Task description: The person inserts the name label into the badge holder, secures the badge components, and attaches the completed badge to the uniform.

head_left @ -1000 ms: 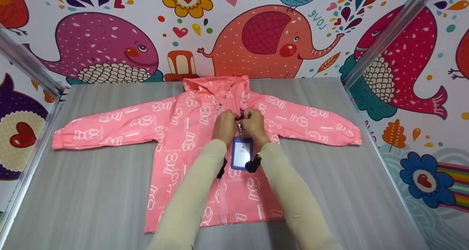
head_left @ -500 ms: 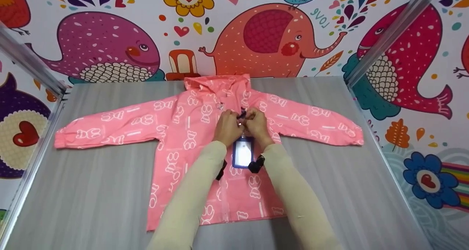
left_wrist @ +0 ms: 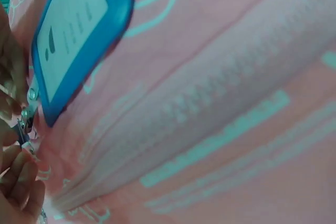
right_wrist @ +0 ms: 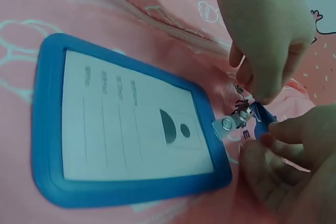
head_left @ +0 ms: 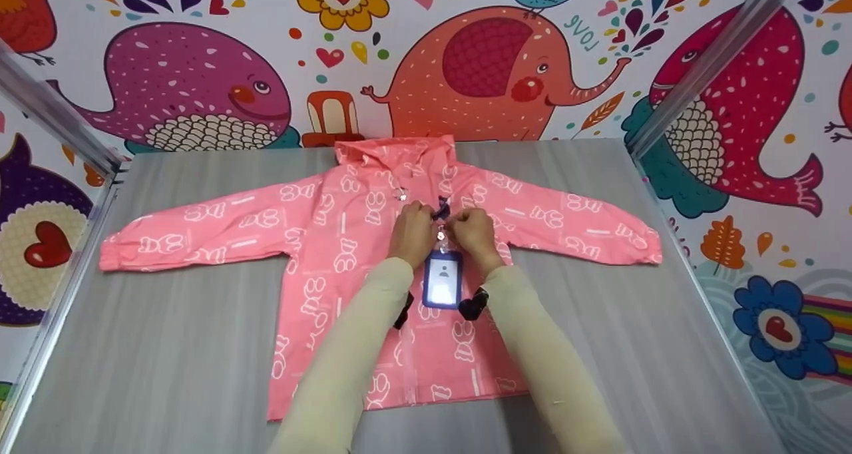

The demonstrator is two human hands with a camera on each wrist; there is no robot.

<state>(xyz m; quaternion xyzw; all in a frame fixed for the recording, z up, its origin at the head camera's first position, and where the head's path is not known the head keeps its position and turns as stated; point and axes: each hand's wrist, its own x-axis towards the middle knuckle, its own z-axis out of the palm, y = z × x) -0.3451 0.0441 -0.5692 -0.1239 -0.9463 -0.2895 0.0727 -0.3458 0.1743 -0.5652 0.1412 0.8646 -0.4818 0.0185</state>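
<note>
A pink jacket (head_left: 333,274) with white rabbit prints lies face up with its sleeves spread. On its front is a blue-framed badge holder (head_left: 442,281) with a white card. A metal clip (right_wrist: 239,116) and a short dark blue lanyard strap (head_left: 442,208) sit above it. My left hand (head_left: 411,233) pinches the strap beside the clip from the zipper side, its curled fingers partly hidden in the head view. From the other side, my right hand (head_left: 476,237) pinches the same strap between thumb and finger; the right wrist view shows this closely.
The jacket rests on a grey wood-grain table (head_left: 166,347). Behind it stands a wall (head_left: 246,1) with cartoon animals, and metal posts (head_left: 712,74) rise at the table's corners. A small metal ring (head_left: 400,193) shows near the collar.
My right hand has shifted slightly right and down, uncovering more of the dark strap and clip. My left hand stays nearly in place. The badge holder has moved only slightly.
</note>
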